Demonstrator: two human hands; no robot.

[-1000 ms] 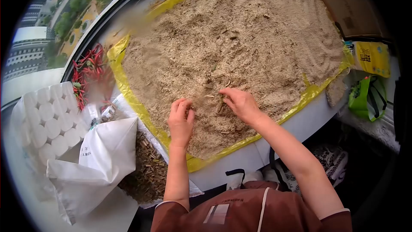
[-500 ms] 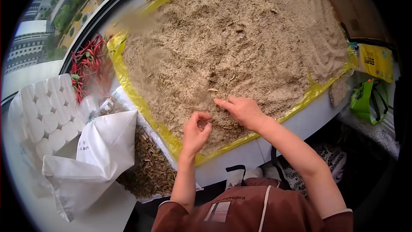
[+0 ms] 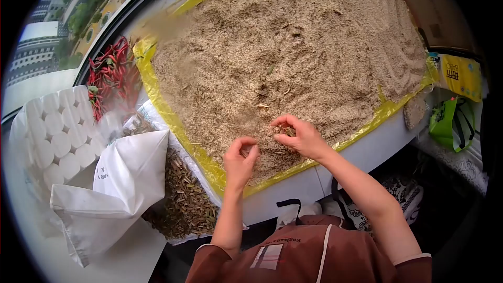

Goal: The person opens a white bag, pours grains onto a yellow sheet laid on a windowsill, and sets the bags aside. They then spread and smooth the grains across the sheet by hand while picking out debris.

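A wide spread of tan grain (image 3: 293, 57), mixed with husks and bits of stalk, lies on a yellow plastic sheet (image 3: 170, 110). Over its near edge, my left hand (image 3: 240, 165) is closed, thumb and fingertips curled together; what they hold, if anything, is too small to make out. Just to the right, my right hand (image 3: 305, 140) is curled with thumb and forefinger around a few brownish-green plant bits (image 3: 290, 132). A pale piece of stalk (image 3: 263, 106) lies on the grain beyond my fingertips.
Left of the sheet are red chillies (image 3: 112, 68), a white moulded tray (image 3: 60, 131), a white printed bag (image 3: 131, 178) and a pile of dried brown pieces (image 3: 188, 204). On the right are a cardboard box (image 3: 435, 8), a yellow packet (image 3: 461, 76) and a green bag (image 3: 444, 126).
My right hand has lifted slightly and shifted right, its pointing forefinger now curled toward the thumb with plant bits showing between. My left hand has barely moved.
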